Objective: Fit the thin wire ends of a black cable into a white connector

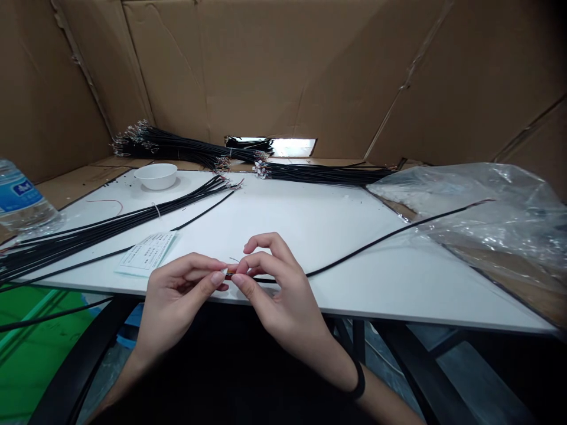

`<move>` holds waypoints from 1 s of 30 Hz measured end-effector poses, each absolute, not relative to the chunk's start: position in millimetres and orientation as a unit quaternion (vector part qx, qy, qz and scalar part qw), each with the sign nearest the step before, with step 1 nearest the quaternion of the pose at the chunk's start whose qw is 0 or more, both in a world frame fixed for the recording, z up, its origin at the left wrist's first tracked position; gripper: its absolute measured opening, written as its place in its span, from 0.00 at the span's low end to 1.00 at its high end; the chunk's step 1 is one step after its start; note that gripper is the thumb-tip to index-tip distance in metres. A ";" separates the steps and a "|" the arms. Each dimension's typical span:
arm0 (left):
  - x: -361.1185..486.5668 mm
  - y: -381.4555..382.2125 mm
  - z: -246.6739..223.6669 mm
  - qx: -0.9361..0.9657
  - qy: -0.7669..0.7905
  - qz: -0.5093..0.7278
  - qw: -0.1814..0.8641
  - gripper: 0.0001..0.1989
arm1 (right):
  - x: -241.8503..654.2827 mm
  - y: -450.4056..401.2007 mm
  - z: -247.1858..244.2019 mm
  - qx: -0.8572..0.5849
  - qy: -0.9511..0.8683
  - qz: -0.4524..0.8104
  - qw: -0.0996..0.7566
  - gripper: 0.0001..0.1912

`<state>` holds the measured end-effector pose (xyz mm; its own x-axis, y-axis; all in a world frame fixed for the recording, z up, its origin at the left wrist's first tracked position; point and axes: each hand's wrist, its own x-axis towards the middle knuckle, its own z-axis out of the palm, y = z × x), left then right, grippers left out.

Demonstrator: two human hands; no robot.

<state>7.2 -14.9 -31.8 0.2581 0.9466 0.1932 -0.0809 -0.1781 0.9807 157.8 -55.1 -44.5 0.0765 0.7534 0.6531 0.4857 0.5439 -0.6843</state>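
Note:
Over the front edge of the white table, my left hand [183, 292] pinches a small white connector [225, 272] between thumb and forefinger. Fine coloured wires run out of it towards the other hand. Close beside it, my right hand [279, 283] has thumb and forefinger pressed together on the wire end of a black cable [354, 257]. Its other fingers are curled and lifted. From under the right hand the cable stretches to the right, its bare wire tip lying over clear plastic. Whether each wire sits inside the connector is too small to tell.
Left on the white table [283, 218] lie a black cable bundle [119, 221], a printed slip [148, 254] and a white bowl [156, 176]. More bundles [186, 147] line the back by cardboard walls [266, 71]. A water bottle [24, 198] stands left, a plastic bag [482, 218] right.

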 end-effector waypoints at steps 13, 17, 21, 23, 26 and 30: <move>8.5 -16.8 -31.0 0.590 0.371 0.493 0.521 0.05 | 151.8 -48.5 -56.0 -0.442 -0.693 -0.022 0.569 0.05; 7.3 -15.4 -32.4 0.597 0.374 0.482 0.522 0.04 | 150.6 -48.3 -56.5 -0.442 -0.699 -0.035 0.561 0.06; 5.3 -12.5 -33.4 0.602 0.381 0.458 0.532 0.01 | 151.6 -49.2 -55.6 -0.443 -0.706 -0.036 0.552 0.06; 4.8 -11.4 -33.2 0.607 0.375 0.454 0.534 0.02 | 152.2 -49.8 -55.5 -0.442 -0.709 -0.038 0.548 0.07; 4.3 -10.8 -32.4 0.613 0.365 0.454 0.534 0.04 | 152.7 -50.5 -55.6 -0.440 -0.715 -0.040 0.543 0.07; 3.2 -11.1 -31.6 0.619 0.364 0.447 0.533 0.05 | 152.9 -51.2 -54.9 -0.435 -0.722 -0.034 0.536 0.08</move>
